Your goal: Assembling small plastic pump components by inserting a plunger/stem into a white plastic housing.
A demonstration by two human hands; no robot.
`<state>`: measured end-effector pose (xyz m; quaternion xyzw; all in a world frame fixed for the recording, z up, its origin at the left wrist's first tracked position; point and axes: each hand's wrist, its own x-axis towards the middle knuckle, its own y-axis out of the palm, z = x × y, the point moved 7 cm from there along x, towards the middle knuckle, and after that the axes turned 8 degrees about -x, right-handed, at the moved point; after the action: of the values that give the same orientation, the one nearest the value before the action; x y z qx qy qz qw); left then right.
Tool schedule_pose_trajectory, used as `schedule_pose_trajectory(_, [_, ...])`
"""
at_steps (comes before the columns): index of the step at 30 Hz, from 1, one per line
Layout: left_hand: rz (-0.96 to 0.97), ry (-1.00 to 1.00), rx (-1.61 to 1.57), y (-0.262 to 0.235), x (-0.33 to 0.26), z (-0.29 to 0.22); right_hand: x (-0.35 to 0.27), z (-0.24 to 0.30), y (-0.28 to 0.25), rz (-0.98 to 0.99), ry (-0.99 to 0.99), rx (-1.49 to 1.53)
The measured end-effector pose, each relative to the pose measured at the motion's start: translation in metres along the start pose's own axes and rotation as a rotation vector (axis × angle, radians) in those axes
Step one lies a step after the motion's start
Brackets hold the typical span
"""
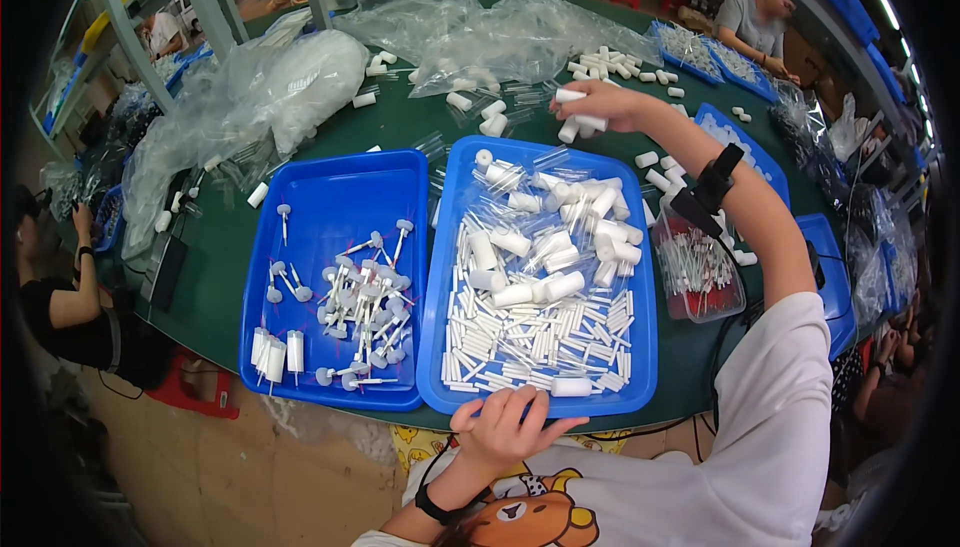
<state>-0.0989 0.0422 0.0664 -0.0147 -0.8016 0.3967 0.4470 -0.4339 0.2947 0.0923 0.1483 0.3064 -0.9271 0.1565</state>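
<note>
While the right hand [610,105], upper centre of the frame, grasps several white cylinders [569,95], the left hand [500,437], lower centre, bends its fingers at the near rim of the centre tray [646,367], blue; whether it grips cannot be told. Tray contents: more cylinders, thin white tubes [490,342]. Left of centre: left tray [330,187], blue, grey-headed pieces [348,299]. Support: green tabletop [215,282].

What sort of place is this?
Probably a small assembly workshop: blue trays hold many small white parts, more lie on a green table, and other people are around it.
</note>
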Motion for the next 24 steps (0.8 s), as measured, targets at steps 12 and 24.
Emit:
schedule_pose_trajectory(12, [-0.008,-0.005,-0.007,0.003,-0.004,0.0,-0.087,0.045,0.01,0.219,0.02,-0.319])
schedule_pose_trajectory(24, [0.015,-0.04,-0.033,0.007,-0.008,0.001,-0.104,-0.111,-0.03,-0.146,0.696,-0.73])
